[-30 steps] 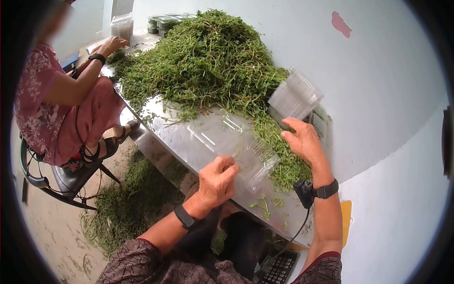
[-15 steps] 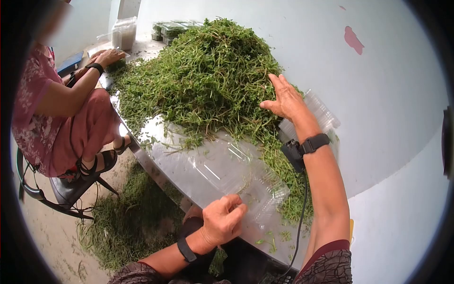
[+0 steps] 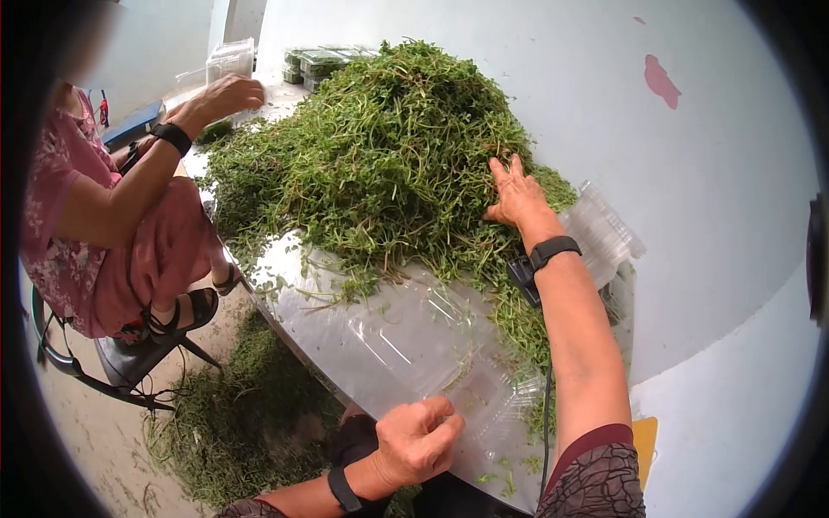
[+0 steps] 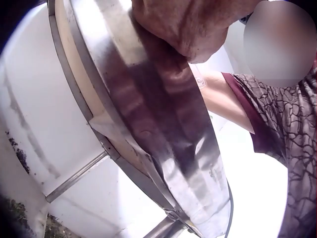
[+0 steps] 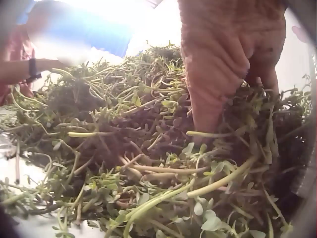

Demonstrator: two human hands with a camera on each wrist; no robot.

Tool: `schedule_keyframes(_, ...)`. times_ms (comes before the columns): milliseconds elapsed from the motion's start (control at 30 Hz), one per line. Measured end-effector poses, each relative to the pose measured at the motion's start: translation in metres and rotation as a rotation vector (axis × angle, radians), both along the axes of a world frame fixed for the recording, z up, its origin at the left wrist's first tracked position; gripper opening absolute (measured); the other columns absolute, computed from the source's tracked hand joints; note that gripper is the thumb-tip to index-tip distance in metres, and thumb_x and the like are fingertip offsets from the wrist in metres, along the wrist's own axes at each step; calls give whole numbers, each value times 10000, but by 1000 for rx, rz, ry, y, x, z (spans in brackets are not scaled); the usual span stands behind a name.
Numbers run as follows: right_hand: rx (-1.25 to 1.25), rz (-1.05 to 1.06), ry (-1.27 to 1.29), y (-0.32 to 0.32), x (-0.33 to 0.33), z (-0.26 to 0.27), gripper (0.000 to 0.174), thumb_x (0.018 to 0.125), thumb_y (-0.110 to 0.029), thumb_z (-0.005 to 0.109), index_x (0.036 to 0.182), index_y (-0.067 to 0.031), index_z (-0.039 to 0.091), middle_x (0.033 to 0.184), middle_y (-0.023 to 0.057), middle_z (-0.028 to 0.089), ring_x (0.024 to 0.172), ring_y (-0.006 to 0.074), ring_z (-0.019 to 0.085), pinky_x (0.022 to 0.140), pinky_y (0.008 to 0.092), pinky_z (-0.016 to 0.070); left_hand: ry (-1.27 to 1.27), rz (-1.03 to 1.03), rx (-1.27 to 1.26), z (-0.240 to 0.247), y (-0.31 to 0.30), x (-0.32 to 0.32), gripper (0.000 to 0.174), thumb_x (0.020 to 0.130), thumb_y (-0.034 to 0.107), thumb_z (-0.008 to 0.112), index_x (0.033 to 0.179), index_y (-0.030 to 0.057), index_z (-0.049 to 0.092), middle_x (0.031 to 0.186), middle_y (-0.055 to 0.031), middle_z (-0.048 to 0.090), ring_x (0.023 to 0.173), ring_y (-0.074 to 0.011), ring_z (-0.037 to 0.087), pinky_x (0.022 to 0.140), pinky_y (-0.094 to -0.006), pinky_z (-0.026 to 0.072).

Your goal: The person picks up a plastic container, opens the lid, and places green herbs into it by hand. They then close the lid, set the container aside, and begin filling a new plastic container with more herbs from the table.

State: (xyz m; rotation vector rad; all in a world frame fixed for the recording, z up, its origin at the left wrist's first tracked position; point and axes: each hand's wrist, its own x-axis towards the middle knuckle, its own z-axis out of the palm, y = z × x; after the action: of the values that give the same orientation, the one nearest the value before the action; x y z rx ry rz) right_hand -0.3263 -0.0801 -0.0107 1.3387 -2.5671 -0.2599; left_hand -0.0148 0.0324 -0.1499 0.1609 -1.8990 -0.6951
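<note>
At the table's [image 3: 281, 259] near edge my left hand [image 3: 419, 442] pinches the clear box [image 3: 406, 328] with curled fingers, while farther off my right hand [image 3: 515, 197] lies flat on the heap of greens [image 3: 389, 147], its straight fingers shown sunk among stems only by the right wrist view.

We see a person [image 3: 95, 216] in pink seated on a black chair [image 3: 129, 363], green scraps [image 3: 233, 423] on the floor [image 3: 95, 432], and packed boxes [image 3: 315, 60] at the far end of the table [image 3: 275, 257].

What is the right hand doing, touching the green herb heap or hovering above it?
Touching. The right wrist view shows the right hand pressing its fingers into the herb heap.
</note>
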Motion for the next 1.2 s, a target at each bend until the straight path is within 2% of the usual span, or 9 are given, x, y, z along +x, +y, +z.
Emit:
schedule_keyframes(67, -52, 86, 94, -1, -10, -8, 673, 756, -129, 735, 1339, -222, 411, 1317, 221, 392, 1059, 444, 549, 835, 529, 531, 27, 5, 14, 0, 1, -1, 324, 527, 12, 631, 836, 112, 640, 841, -27, 598, 569, -168, 546, 477, -286, 419)
schedule_keyframes(200, -135, 126, 106, 0, -10, -3, 407, 750, 7, 655, 1122, -106, 537, 1093, 209, 523, 997, 410, 580, 818, 485, 538, 24, 15, 3, 3, 2, 0, 330, 532, -1, 628, 843, 110, 639, 833, -29, 599, 576, -168, 550, 481, -286, 420)
schedule_keyframes(267, -209, 146, 107, 2, -10, -2, 392, 719, 14, 668, 1085, -94, 579, 1044, 214, 561, 978, 400, 596, 824, 470, 540, 41, 1, 37, 8, 2, 0, 311, 488, -65, 574, 758, 73, 637, 775, -52, 572, 570, -187, 532, 482, -288, 425)
schedule_keyframes(533, -564, 172, -38, 15, -19, 13, 483, 675, 47, 592, 1125, -123, 636, 1032, 222, 619, 966, 422, 609, 828, 484, 529, 19, 8, 26, 3, 1, -1, 300, 530, -38, 592, 798, 93, 620, 789, -41, 585, 584, -206, 551, 487, -304, 433)
schedule_keyframes(733, -816, 289, -173, 20, -22, 34, 511, 646, 49, 535, 1140, -35, 636, 1022, 245, 661, 954, 369, 646, 814, 464, 531, 39, 31, 23, 3, 2, -3, 300, 539, -52, 586, 803, 89, 611, 792, -50, 586, 592, -217, 565, 493, -310, 446)
schedule_keyframes(867, -922, 191, -263, 43, 10, 64, 470, 665, 39, 530, 1109, -43, 659, 877, 157, 699, 768, 242, 663, 741, 341, 521, 52, 41, 16, 2, 2, -4, 306, 542, -98, 561, 794, 70, 608, 781, -73, 581, 588, -225, 570, 501, -307, 463)
schedule_keyframes(900, -910, 245, -234, 51, 6, 68, 386, 681, 7, 575, 1047, -58, 679, 784, 93, 684, 659, 160, 607, 669, 299, 498, 54, 41, 20, 0, 2, -5, 306, 543, -103, 560, 794, 66, 607, 789, -79, 581, 600, -235, 575, 511, -313, 469)
schedule_keyframes(1033, -960, 379, -379, 94, 10, 78, 274, 723, 4, 624, 984, -56, 679, 763, 20, 664, 658, 87, 540, 631, 270, 469, 52, 53, 5, 3, 1, -4, 294, 544, -104, 548, 786, 56, 602, 805, -91, 579, 636, -259, 586, 530, -316, 476)
schedule_keyframes(1200, -922, 325, -443, 174, 42, 87, 273, 762, 51, 625, 1022, -25, 660, 851, -40, 650, 747, 62, 532, 687, 237, 458, 72, 72, 13, 4, 3, -6, 314, 536, -126, 506, 788, 37, 596, 818, -102, 566, 624, -263, 573, 519, -307, 465)
